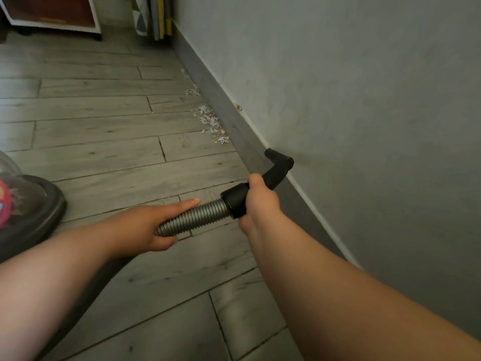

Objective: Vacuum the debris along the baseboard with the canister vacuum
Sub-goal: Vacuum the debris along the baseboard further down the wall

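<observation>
Two loose patches of debris (212, 123), small pale paper-like scraps, lie on the floor (104, 157) against the foot of the baseboard (234, 121). The larger patch is mid-distance, a thinner one farther along.

Handle (278, 165): black, curved, open end pointing far-left, held off the floor at about baseboard height, near side of the scraps and clearly apart from them. No wand or floor head seen on it.

Right hand (257, 199) is clenched round the black cuff of the handle. Left hand (145, 225) grasps the ribbed grey hose (195, 214) just behind the cuff, fingers lying along the top, thumb under.

Canister (33, 204) sits at left edge, near side, partly cut off.

Step, as judged: approach, with no suction contact on the scraps yet. Next move calls for lowering the open end to the floor seam and running it away along the baseboard through both patches, with enough hose slack fed by the left hand.

Writing: a red patch on the canister, not legible. No brand readable anywhere.

Far end: a cabinet (52, 11) and folded panels (153, 16) leaning at the wall (364, 87).
</observation>
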`<state>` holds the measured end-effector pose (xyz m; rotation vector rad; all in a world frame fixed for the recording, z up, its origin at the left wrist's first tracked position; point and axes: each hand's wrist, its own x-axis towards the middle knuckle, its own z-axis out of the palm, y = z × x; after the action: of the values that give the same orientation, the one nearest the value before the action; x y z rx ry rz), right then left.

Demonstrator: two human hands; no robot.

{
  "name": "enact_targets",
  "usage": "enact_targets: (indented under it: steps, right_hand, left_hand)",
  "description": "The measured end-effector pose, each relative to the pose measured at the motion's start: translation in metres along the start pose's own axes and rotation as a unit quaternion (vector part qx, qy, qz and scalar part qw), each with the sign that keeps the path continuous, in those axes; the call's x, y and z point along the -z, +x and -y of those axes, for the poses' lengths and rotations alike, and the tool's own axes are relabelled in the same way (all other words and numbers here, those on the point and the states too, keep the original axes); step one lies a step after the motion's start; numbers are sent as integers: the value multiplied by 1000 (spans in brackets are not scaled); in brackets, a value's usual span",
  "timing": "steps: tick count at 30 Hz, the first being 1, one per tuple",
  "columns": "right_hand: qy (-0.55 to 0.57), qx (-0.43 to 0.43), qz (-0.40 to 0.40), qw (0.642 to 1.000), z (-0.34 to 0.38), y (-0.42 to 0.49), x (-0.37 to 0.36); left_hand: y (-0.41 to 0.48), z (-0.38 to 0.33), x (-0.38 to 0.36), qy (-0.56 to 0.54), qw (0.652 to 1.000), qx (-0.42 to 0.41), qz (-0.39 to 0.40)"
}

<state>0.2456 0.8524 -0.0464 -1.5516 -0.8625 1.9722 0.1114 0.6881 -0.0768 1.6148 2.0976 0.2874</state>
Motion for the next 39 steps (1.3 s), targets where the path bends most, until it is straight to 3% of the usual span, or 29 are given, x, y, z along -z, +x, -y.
enact_targets:
  steps: [20, 39]
  right_hand:
    - [46, -17, -38, 998, -12, -37, 19]
    - [30, 13, -49, 998, -23, -21, 3]
  left_hand:
    - [6, 14, -5, 6, 998, -61, 17]
    - [5, 34, -15, -25, 999, -38, 0]
